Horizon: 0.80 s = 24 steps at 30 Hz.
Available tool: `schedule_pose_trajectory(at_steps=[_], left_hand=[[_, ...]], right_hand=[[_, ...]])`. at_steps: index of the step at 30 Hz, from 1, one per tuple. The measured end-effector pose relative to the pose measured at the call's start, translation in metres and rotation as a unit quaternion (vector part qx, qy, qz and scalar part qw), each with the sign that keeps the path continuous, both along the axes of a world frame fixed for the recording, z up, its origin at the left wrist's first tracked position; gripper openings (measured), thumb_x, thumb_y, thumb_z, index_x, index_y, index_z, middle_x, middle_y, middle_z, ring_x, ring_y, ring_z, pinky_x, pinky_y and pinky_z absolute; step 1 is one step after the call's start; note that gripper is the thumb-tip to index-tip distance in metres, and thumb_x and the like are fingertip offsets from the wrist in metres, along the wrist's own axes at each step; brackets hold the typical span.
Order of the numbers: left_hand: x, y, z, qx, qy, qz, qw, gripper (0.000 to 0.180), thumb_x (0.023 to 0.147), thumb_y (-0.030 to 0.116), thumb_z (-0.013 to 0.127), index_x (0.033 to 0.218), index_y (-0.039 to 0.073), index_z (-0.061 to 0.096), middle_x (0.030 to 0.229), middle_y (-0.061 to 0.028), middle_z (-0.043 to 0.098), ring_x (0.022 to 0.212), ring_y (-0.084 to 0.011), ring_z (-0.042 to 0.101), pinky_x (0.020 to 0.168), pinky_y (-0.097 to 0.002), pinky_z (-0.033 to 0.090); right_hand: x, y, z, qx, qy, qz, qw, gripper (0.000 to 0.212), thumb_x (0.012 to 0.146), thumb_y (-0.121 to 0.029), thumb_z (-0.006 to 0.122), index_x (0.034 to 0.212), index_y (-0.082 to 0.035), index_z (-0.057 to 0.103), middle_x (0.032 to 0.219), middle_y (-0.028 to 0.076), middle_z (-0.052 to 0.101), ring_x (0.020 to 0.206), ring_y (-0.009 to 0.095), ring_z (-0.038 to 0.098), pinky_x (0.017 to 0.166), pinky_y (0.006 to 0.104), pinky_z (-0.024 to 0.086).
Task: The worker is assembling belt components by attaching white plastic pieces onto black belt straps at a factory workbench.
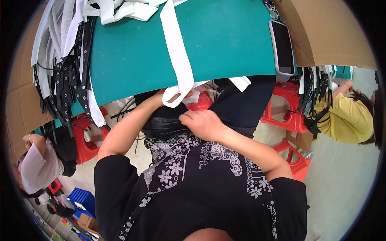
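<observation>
A long white strip (pixel 177 52) runs down over the table's near edge and curls into a loop above my lap. My left hand (pixel 160 99) is behind that loop, and its fingers are mostly hidden. Below and to the right, my right hand (pixel 204 123) is closed, thumb and fingers pressed together. Whatever it may hold is too small or hidden to make out. Its fingertips are beside black straps (pixel 163 123) lying across my lap.
Black eyelet straps (pixel 66 86) and white strips hang over the left side of the green table (pixel 225 44). More white strips (pixel 140 11) lie at the back. A phone (pixel 282 48) rests by the cardboard (pixel 325 36). Co-workers sit on both sides, near red stools (pixel 283 105).
</observation>
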State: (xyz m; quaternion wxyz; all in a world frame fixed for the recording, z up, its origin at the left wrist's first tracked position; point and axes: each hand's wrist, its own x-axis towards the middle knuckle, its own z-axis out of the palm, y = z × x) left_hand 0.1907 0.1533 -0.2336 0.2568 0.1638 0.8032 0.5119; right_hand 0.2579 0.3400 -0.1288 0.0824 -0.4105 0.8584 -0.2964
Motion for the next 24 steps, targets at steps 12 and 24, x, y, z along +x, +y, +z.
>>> schedule_pose_trajectory(at_steps=[12,24], left_hand=[[-0.022,0.073,0.064,0.307,-0.287,-0.331,0.845,0.009,0.083,0.01,0.065,0.089,0.003,0.062,0.12,-0.0161,0.056,0.108,-0.0209,0.053,0.093,-0.0347,0.039],[0.01,0.081,0.061,0.191,-0.222,-0.393,0.872,0.02,0.092,0.022,0.059,0.1,0.003,0.06,0.1,-0.0064,0.062,0.094,-0.0136,0.056,0.085,-0.0296,0.043]], right_hand=[[-0.024,0.153,0.088,0.144,-0.005,-0.303,0.942,0.013,0.084,-0.022,0.062,0.086,-0.01,0.059,0.076,0.009,0.062,0.069,0.029,0.061,0.059,0.0391,0.047],[0.019,0.266,0.068,0.224,-0.1,-0.525,0.815,0.016,0.094,-0.024,0.051,0.097,-0.008,0.054,0.075,0.014,0.06,0.069,0.031,0.061,0.063,0.0373,0.047]])
